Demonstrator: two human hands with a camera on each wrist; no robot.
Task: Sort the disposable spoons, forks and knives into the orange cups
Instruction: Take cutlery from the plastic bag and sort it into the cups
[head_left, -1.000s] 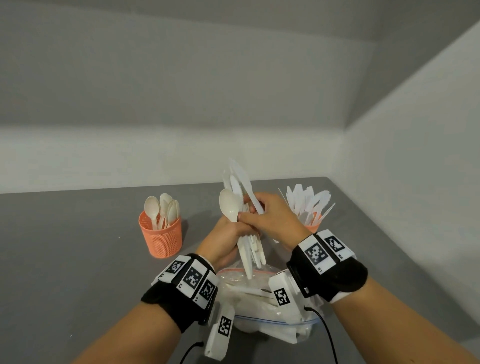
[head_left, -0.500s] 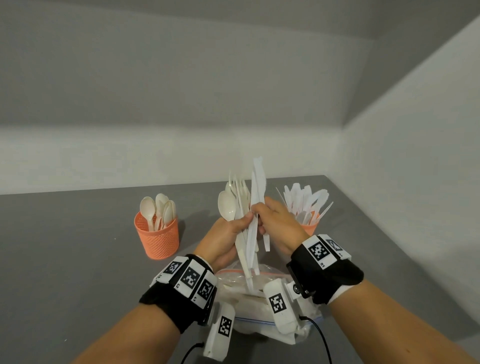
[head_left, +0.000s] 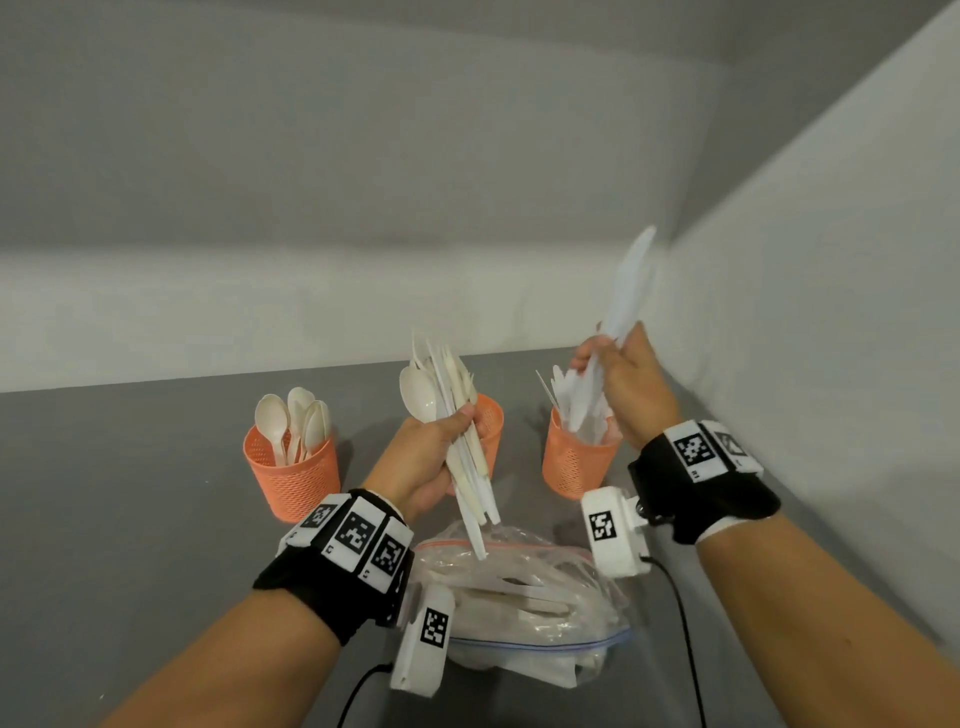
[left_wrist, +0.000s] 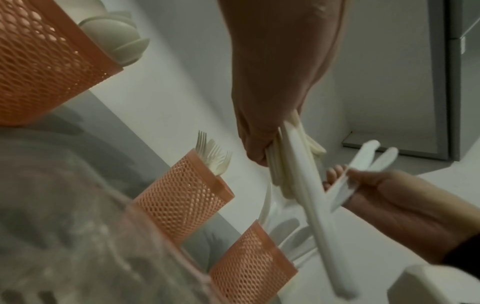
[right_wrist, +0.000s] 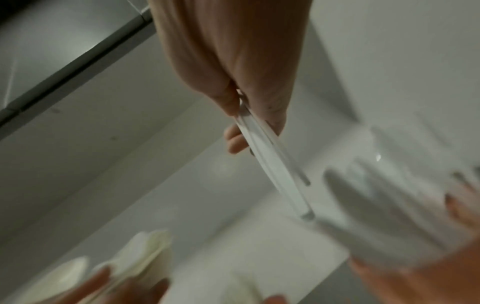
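Observation:
My left hand (head_left: 431, 457) grips a mixed bundle of white cutlery (head_left: 457, 415) upright over the table, a spoon bowl showing at its left. My right hand (head_left: 618, 374) pinches two white knives (head_left: 626, 291), raised above the right orange cup (head_left: 574, 462), which holds several knives. The left orange cup (head_left: 293, 475) holds several spoons. The middle orange cup (head_left: 491, 421), half hidden behind my left hand, holds forks (left_wrist: 214, 153). In the right wrist view the knives (right_wrist: 272, 164) slant down from my fingers.
A clear zip bag (head_left: 519, 587) with more cutlery lies on the grey table (head_left: 130, 493) in front of the cups, below my wrists. White walls close the table at the back and on the right.
My right hand pulled two knives out of the bundle and moved right and up, over the right cup. The left hand stays in place with the rest of the bundle.

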